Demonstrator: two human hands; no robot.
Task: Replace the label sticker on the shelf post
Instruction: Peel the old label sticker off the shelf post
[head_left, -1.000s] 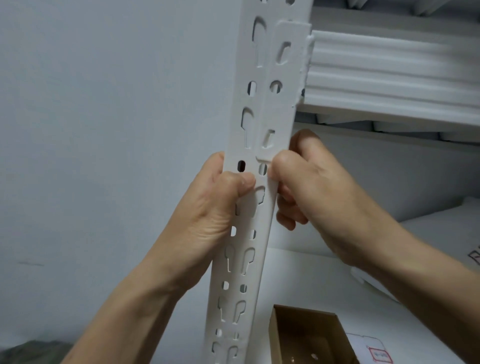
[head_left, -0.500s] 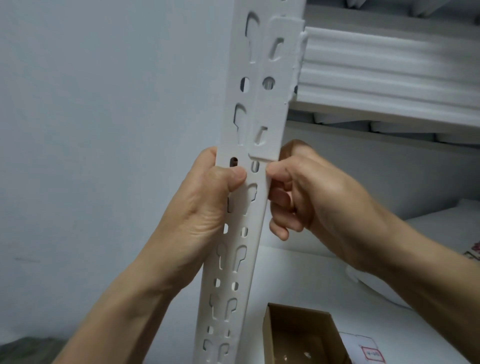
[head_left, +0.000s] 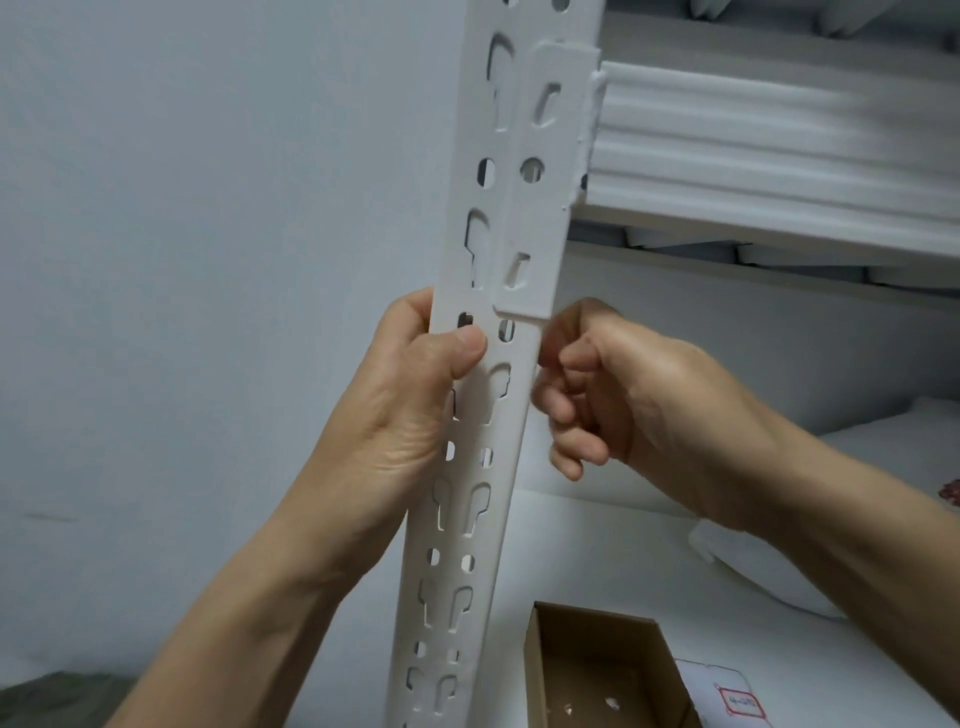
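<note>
My left hand (head_left: 410, 400) grips the stiff white slotted steel shelf post (head_left: 498, 519) mid-height; my right hand (head_left: 623, 405) is curled at its 3 o'clock edge, hold unclear.

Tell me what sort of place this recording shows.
Probably a storeroom: a white slotted shelving post, a beam hooked onto it, and an open cardboard box beside a labelled package.

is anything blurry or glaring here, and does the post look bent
Head view: shelf post sharp; shelf beam at upper right smeared by motion blur; light soft and flat, no glare; post looks straight but leaning, perhaps wide-angle distortion.
</note>
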